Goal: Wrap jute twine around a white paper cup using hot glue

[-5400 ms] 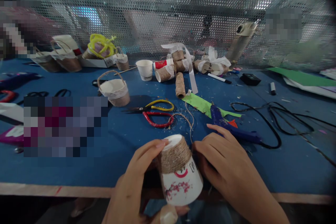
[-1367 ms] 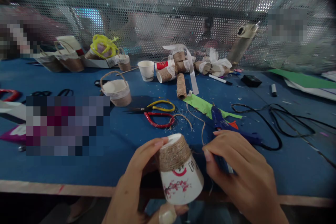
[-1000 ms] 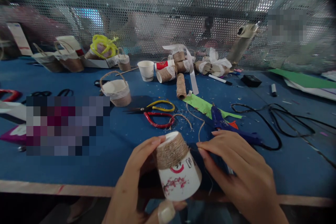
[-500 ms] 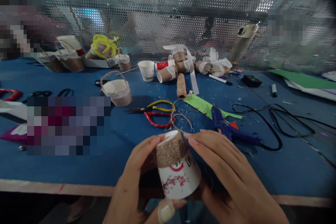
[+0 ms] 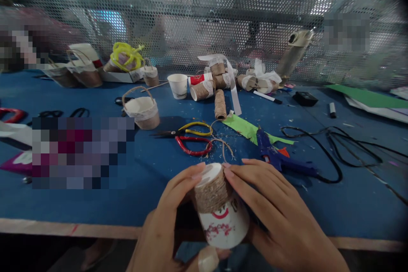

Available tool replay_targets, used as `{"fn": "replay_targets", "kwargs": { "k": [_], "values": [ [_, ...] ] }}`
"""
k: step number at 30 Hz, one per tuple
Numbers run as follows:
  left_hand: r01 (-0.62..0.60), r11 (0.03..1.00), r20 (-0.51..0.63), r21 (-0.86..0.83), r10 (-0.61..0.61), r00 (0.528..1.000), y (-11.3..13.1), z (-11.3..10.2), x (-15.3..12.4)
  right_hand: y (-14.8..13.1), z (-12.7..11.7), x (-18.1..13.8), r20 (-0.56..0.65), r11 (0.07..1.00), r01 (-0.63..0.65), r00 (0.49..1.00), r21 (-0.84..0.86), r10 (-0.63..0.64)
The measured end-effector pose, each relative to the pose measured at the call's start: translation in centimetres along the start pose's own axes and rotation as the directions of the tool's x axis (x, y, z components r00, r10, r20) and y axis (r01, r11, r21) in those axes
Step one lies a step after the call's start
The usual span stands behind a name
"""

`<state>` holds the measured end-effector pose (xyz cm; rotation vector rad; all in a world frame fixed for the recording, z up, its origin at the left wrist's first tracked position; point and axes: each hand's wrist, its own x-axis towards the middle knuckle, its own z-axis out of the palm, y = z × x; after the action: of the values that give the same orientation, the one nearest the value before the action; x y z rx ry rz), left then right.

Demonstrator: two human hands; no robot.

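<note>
Between my hands is an upside-down paper cup [image 5: 225,229], tilted, its base end wound with brown twine and its lower part white with a pink blossom print. My left hand [image 5: 168,216] grips it from the left, fingers at the base edge and a bandaged thumb under the rim. On the other side my right hand [image 5: 274,204] presses its fingertips on the twine near the base. A loose strand of twine [image 5: 228,148] runs from there to the twine spool [image 5: 220,105]. Scissors [image 5: 188,136] with red and yellow handles lie just beyond.
A blue glue gun [image 5: 280,159] with a black cord [image 5: 334,170] lies at the right beside green paper [image 5: 245,127]. A small twine basket [image 5: 143,112] stands left of the scissors. Wrapped cups, a white cup [image 5: 177,86] and a metal bottle [image 5: 293,53] line the back by a perforated screen.
The cup has shifted slightly right and down, tipping so more of its base shows. Both hands have moved with it, and the right fingertips lie closer against the twine.
</note>
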<state>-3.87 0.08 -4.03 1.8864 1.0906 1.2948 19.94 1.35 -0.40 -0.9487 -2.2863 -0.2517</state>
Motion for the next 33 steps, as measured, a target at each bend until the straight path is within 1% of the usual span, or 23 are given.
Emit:
{"fn": "replay_targets", "kwargs": {
  "k": [6, 9, 11, 13, 16, 18, 22, 25, 29, 33],
  "values": [
    [0.061, 0.985, 0.119, -0.162, -0.042, 0.992, 0.1, -0.9, 0.4, -0.2, -0.4, -0.9, 0.017, 0.995, -0.040, 0.999, 0.090, 0.039],
    [0.100, 0.977, 0.174, -0.191, -0.066, 0.982, -0.1, -1.5, 0.4, 0.0, -0.6, -1.1, 0.047, 0.992, 0.004, 0.999, 0.125, -0.010],
    [0.098, 0.978, 0.189, -0.186, -0.062, 0.980, -0.3, -1.6, 0.3, 0.0, -0.5, -1.0, 0.042, 0.992, 0.021, 0.999, 0.124, -0.027],
    [0.077, 0.984, 0.183, -0.160, -0.047, 0.982, -0.3, -1.5, 0.3, 0.0, -0.4, -1.1, 0.010, 0.995, -0.008, 1.000, 0.098, 0.007],
    [0.053, 0.994, 0.152, -0.092, -0.038, 0.988, -0.2, -1.1, 0.3, -0.2, -0.1, -1.2, -0.037, 0.995, -0.084, 0.996, 0.046, 0.086],
    [0.046, 0.998, 0.132, -0.052, -0.039, 0.990, -0.1, -0.8, 0.2, -0.3, 0.1, -1.4, -0.041, 0.994, -0.102, 0.994, 0.036, 0.103],
    [0.054, 0.999, 0.080, 0.007, -0.054, 0.995, -0.1, -0.4, 0.2, -0.3, 0.3, -1.3, -0.053, 0.996, -0.088, 0.995, 0.022, 0.089],
    [0.062, 0.998, 0.057, -0.006, -0.062, 0.996, -0.1, -0.5, 0.2, -0.2, 0.1, -1.0, -0.101, 0.998, -0.064, 0.993, 0.021, 0.066],
    [0.052, 0.998, 0.075, -0.042, -0.049, 0.996, 0.0, -0.8, 0.2, 0.0, -0.3, -0.6, -0.103, 0.998, -0.045, 0.993, 0.047, 0.050],
    [0.007, 1.000, 0.083, 0.002, -0.007, 0.996, -0.3, -0.8, 0.1, -0.3, -0.2, -0.3, -0.076, 0.998, -0.052, 0.996, 0.026, 0.054]
  ]
}}
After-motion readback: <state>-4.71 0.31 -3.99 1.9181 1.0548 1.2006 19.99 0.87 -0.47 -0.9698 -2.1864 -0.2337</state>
